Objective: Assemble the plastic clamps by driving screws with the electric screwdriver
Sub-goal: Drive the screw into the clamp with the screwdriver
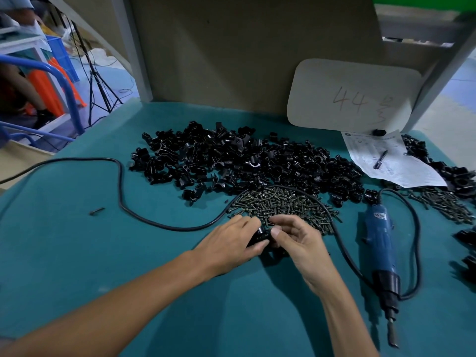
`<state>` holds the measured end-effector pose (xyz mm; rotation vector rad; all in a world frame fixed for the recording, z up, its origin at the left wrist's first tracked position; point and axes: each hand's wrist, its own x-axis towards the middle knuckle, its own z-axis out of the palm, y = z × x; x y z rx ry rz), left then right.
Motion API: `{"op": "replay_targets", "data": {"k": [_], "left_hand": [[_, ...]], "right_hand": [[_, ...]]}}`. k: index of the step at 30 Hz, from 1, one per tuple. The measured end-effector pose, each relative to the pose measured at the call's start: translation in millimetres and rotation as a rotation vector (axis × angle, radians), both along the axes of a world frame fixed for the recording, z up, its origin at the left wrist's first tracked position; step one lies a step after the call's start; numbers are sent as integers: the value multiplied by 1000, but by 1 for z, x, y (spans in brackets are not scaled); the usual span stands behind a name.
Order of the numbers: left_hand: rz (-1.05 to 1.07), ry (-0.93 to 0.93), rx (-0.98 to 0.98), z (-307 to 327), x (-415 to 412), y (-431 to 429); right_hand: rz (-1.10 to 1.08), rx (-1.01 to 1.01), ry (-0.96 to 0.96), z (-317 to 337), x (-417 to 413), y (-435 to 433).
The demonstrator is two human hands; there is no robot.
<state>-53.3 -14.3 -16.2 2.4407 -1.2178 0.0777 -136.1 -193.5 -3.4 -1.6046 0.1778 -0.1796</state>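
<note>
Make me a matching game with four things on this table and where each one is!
Things:
1. electric screwdriver
2. heap of screws
3. pen
4. black clamp piece

Places:
A. on the printed paper
B. gripped in the left hand
C. lying on the teal mat, to the right of the right hand
D. right beside the big pile of clamp parts

Pairs: 1-C, 2-D, 3-A, 4-B
</note>
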Motion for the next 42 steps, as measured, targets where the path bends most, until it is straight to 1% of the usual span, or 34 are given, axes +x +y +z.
{"op": "replay_targets", "data": {"k": [11,18,23,27,29,33,38,42], "left_hand": [[-15,-9,-17,-1,1,-1],[-6,-18,-22,-1,1,-2],[-6,-26,-40,-1,1,-2],[-15,-24,-27,-1,0,-2],[-13,-12,-26,0,1,-1],[-26,-27,-32,2,0,0],[-41,-47,-31,4,-3,-1],[-49,-46,-30,5,-2,0]], "right_hand": [[16,-20,-28,-1,-1,-2],[-55,-198,-47,-7,4,5],[-12,-179,-99,-5,0,1],[-79,-329,-79,-6,2,6],[-98,-361,-95,-7,2,8],[-68,-369,-117,-8,-1,5],[-22,-500,-106,-13,4,7],[-15,-545,-73,-14,8,10]]}}
